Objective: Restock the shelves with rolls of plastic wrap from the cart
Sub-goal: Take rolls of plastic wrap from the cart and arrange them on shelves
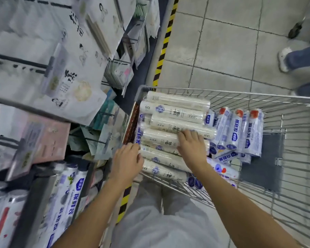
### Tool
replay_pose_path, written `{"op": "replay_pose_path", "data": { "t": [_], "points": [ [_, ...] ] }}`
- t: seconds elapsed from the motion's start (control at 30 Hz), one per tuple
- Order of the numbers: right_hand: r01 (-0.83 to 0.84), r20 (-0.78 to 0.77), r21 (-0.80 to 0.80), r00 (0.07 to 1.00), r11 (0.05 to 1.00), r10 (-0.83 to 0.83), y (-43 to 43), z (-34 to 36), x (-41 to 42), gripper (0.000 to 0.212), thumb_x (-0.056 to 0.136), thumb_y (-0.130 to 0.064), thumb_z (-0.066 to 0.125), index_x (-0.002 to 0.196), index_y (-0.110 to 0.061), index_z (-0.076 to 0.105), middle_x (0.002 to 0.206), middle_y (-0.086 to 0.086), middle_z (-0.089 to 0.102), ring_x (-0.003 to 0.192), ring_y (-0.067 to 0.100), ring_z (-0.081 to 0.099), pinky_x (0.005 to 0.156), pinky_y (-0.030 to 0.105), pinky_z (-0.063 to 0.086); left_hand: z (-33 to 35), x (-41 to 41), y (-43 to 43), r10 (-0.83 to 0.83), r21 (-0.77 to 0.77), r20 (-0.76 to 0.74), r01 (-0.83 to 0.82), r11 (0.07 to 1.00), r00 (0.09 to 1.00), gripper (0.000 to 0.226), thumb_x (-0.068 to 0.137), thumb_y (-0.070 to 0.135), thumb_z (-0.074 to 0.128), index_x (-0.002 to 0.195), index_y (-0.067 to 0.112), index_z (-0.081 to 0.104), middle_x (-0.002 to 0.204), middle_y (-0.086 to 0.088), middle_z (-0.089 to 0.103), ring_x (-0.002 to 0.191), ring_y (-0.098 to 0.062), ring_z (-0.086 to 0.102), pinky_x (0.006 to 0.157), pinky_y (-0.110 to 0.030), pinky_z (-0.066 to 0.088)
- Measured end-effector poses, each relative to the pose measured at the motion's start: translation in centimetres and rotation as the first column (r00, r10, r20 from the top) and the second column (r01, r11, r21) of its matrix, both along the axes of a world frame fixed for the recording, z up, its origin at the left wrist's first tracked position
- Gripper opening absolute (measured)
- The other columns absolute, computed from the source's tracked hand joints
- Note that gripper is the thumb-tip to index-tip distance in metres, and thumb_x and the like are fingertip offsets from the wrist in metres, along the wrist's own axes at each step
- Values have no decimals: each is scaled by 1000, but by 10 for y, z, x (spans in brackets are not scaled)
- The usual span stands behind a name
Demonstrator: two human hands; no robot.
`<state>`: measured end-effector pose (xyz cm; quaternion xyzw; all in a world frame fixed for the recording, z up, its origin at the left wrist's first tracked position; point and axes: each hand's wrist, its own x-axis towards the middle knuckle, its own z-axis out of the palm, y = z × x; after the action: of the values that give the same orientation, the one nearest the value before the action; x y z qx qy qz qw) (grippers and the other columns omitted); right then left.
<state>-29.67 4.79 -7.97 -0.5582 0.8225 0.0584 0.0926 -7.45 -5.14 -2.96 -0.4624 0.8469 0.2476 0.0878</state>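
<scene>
A wire shopping cart (293,111) holds a stack of several white plastic wrap rolls (175,111) lying crosswise at its left end, with blue-and-white rolls (240,129) standing and lying to their right. My right hand (190,144) lies palm down on top of the white stack, fingers over one roll. My left hand (127,162) touches the left ends of the lower white rolls, fingers curled against them. Whether either hand has a firm hold is unclear.
Shelves (25,58) on the left hold hanging white and pink packets. More blue-and-white rolls (66,196) stand on the lower shelf. Yellow-black tape (164,49) marks the shelf base. Another person's legs and shoe (286,59) stand on the tiled floor at the far right.
</scene>
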Motion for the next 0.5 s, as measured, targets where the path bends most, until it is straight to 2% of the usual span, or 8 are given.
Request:
{"op": "replay_pose_path", "data": {
  "t": [0.13,0.2,0.23,0.27,0.33,0.37,0.43,0.5],
  "points": [
    [-14,37,-96,999,995,17,-1,7,-7,50,68,-19,85,113,-12,67,108,7,65,95,30,60,82,42,48,-3,-7,-3,150,191,-65,-136,972,986,33,98,27,56,128,17,64,119,1,64,107,-16,58,89,-33,46],
    [13,143,-147,990,989,8,-1,19,-7,53,66,-26,87,113,-14,68,104,5,64,92,28,60,75,37,46,-1,-11,-4,302,371,-106,-244,896,948,34,98,31,61,131,19,62,122,6,63,108,-11,60,93,-30,48],
    [45,230,-161,973,986,-7,-2,26,-6,53,68,-30,88,114,-15,68,103,3,64,91,26,60,72,34,44,0,-14,-5,378,484,-106,-285,828,920,35,98,35,63,130,22,61,121,8,64,107,-8,61,94,-29,48],
    [94,361,-129,932,987,-41,-4,33,-5,53,71,-36,87,116,-16,68,103,0,64,91,22,59,71,31,43,2,-17,-6,455,603,-110,-304,737,884,38,96,40,65,130,24,61,119,10,65,107,-7,63,96,-30,49],
    [200,648,24,743,979,-168,-11,50,1,51,74,-43,84,117,-21,68,104,-7,64,90,12,59,74,31,51,6,-25,-6,606,800,-116,-287,526,787,44,92,50,69,128,25,63,116,8,70,105,-10,69,98,-34,54],
    [233,734,70,646,970,-208,-13,57,6,49,73,-43,85,114,-22,69,102,-10,65,88,8,60,75,32,54,9,-29,-6,670,860,-113,-265,436,733,41,92,48,68,126,25,63,115,4,72,103,-12,72,94,-32,56],
    [285,822,86,522,955,-230,-14,67,17,44,71,-42,85,109,-25,70,98,-14,68,85,2,62,75,31,55,13,-36,-4,764,925,-114,-212,314,635,35,94,35,64,125,21,63,117,-4,74,105,-17,73,88,-29,58],
    [327,844,104,470,939,-257,-14,74,27,42,74,-44,84,109,-26,69,97,-15,68,85,1,62,74,27,55,13,-40,-3,836,955,-108,-178,237,538,37,95,27,63,129,13,61,119,-11,73,108,-27,72,88,-35,59]
  ]
}}
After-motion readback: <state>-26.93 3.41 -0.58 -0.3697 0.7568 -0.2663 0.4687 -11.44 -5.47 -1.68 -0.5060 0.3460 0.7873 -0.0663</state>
